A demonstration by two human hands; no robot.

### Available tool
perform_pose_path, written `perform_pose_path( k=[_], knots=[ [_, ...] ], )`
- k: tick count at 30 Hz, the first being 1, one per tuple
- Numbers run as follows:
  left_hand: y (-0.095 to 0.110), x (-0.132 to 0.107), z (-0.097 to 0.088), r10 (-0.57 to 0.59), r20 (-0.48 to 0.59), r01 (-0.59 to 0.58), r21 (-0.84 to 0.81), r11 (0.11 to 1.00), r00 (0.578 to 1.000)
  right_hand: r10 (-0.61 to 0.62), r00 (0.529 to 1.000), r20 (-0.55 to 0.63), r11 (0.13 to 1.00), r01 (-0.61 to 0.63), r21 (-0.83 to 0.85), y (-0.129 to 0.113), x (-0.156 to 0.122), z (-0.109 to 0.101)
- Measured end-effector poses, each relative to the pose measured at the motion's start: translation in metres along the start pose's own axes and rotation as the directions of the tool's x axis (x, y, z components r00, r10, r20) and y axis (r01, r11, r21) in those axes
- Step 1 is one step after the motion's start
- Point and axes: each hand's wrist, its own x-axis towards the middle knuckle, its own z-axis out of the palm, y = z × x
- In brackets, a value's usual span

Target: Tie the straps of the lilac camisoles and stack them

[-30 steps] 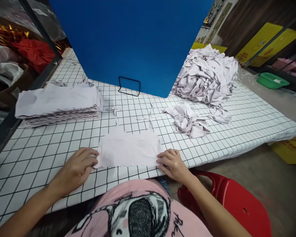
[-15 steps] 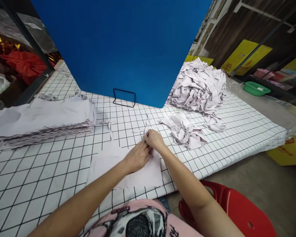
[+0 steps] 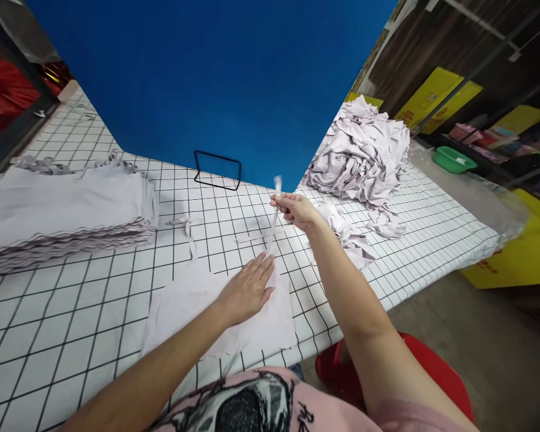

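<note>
A pale piece of cloth (image 3: 175, 309) lies flat on the table in front of me. My left hand (image 3: 247, 288) rests palm down on its upper right corner, fingers stretched out. From that corner a narrow pale strap (image 3: 273, 229) runs upward, and my right hand (image 3: 297, 210) pinches it near its far end, holding it taut. The tip of the strap sticks up past my fingers. Another strap (image 3: 189, 234) lies loose and curled at the cloth's upper left.
A stack of layered cloths (image 3: 72, 204) sits at left. On the right are a large heap of crumpled cloth (image 3: 360, 156) and a smaller pile (image 3: 357, 249). A blue board (image 3: 216, 78) with a black wire loop (image 3: 218, 185) stands ahead. A red chair (image 3: 427, 366) is below right.
My right hand has moved up and away from my left hand, drawing the strap out straight. My left hand has stayed on the cloth, now spread flatter. The view has shifted slightly.
</note>
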Motion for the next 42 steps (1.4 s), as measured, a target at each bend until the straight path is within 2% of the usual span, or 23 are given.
perform_pose_path(
  k=[3, 6, 7, 9, 11, 12, 13, 14, 16, 17, 18, 19, 21, 23, 25, 28, 29, 31, 33, 35, 38, 42],
  knots=[
    [0.000, -0.001, 0.000, -0.006, 0.009, 0.006, -0.003, 1.000, 1.000, -0.145, 0.989, 0.012, 0.987, 0.144, 0.077, -0.013, -0.008, -0.006],
    [-0.001, 0.000, -0.002, 0.006, -0.034, -0.007, -0.027, 1.000, 0.999, -0.305, 0.952, 0.024, 0.947, 0.306, -0.094, -0.009, -0.040, -0.003],
    [-0.001, 0.000, -0.004, 0.005, -0.065, -0.008, -0.044, 0.999, 0.998, -0.373, 0.927, 0.035, 0.912, 0.373, -0.173, -0.004, -0.055, -0.001],
    [0.001, 0.001, -0.011, -0.039, -0.159, 0.021, -0.111, 0.994, 0.987, -0.523, 0.849, 0.080, 0.793, 0.519, -0.319, 0.015, -0.085, 0.007],
    [0.005, 0.002, -0.021, -0.157, -0.241, 0.091, -0.266, 0.960, 0.958, -0.642, 0.756, 0.128, 0.655, 0.628, -0.419, 0.038, -0.114, 0.016],
    [0.008, 0.003, -0.027, -0.236, -0.230, 0.132, -0.394, 0.910, 0.944, -0.677, 0.721, 0.148, 0.604, 0.659, -0.448, 0.051, -0.127, 0.022],
    [0.011, 0.003, -0.031, -0.315, -0.164, 0.179, -0.549, 0.817, 0.935, -0.695, 0.700, 0.162, 0.572, 0.676, -0.464, 0.063, -0.138, 0.027],
    [0.014, 0.003, -0.035, -0.373, -0.046, 0.234, -0.706, 0.669, 0.927, -0.706, 0.688, 0.168, 0.554, 0.684, -0.474, 0.074, -0.147, 0.032],
    [0.019, 0.004, -0.040, -0.387, 0.226, 0.339, -0.906, 0.254, 0.894, -0.716, 0.679, 0.162, 0.539, 0.685, -0.490, 0.092, -0.161, 0.042],
    [0.021, 0.004, -0.041, -0.368, 0.324, 0.365, -0.930, 0.045, 0.871, -0.720, 0.677, 0.152, 0.535, 0.681, -0.500, 0.098, -0.166, 0.045],
    [0.022, 0.004, -0.042, -0.361, 0.388, 0.369, -0.921, -0.123, 0.848, -0.725, 0.674, 0.142, 0.530, 0.677, -0.511, 0.102, -0.170, 0.048],
    [0.023, 0.005, -0.043, -0.371, 0.426, 0.358, -0.902, -0.240, 0.825, -0.727, 0.672, 0.141, 0.524, 0.676, -0.517, 0.105, -0.174, 0.050],
    [0.025, 0.005, -0.043, -0.397, 0.465, 0.339, -0.874, -0.348, 0.791, -0.717, 0.676, 0.170, 0.524, 0.683, -0.508, 0.108, -0.181, 0.050],
    [0.027, 0.005, -0.044, -0.400, 0.496, 0.368, -0.859, -0.356, 0.771, -0.682, 0.705, 0.195, 0.555, 0.673, -0.488, 0.108, -0.187, 0.046],
    [0.029, 0.005, -0.043, -0.410, 0.522, 0.415, -0.850, -0.325, 0.748, -0.627, 0.766, 0.142, 0.626, 0.604, -0.494, 0.105, -0.191, 0.039],
    [0.035, 0.005, -0.040, -0.486, 0.531, 0.475, -0.845, -0.245, 0.694, -0.447, 0.893, -0.048, 0.773, 0.359, -0.523, 0.094, -0.186, 0.032],
    [0.036, 0.005, -0.039, -0.507, 0.519, 0.484, -0.849, -0.212, 0.689, -0.355, 0.930, -0.090, 0.810, 0.259, -0.527, 0.090, -0.182, 0.031],
    [0.039, 0.005, -0.036, -0.521, 0.487, 0.485, -0.861, -0.152, 0.701, -0.162, 0.982, -0.095, 0.833, 0.084, -0.546, 0.080, -0.170, 0.032],
    [0.041, 0.005, -0.034, -0.521, 0.450, 0.464, -0.879, -0.114, 0.725, -0.002, 0.999, -0.044, 0.817, -0.023, -0.576, 0.072, -0.156, 0.034],
    [0.043, 0.005, -0.032, -0.532, 0.421, 0.439, -0.893, -0.099, 0.735, 0.091, 0.996, 0.016, 0.820, -0.066, -0.568, 0.067, -0.143, 0.036],
    [0.045, 0.005, -0.033, -0.568, 0.392, 0.421, -0.903, -0.086, 0.724, 0.103, 0.993, 0.054, 0.880, -0.065, -0.471, 0.067, -0.129, 0.036],
    [0.045, 0.007, -0.035, -0.581, 0.380, 0.382, -0.915, -0.126, 0.720, 0.070, 0.995, 0.071, 0.972, -0.052, -0.228, 0.075, -0.120, 0.037]
  ],
)
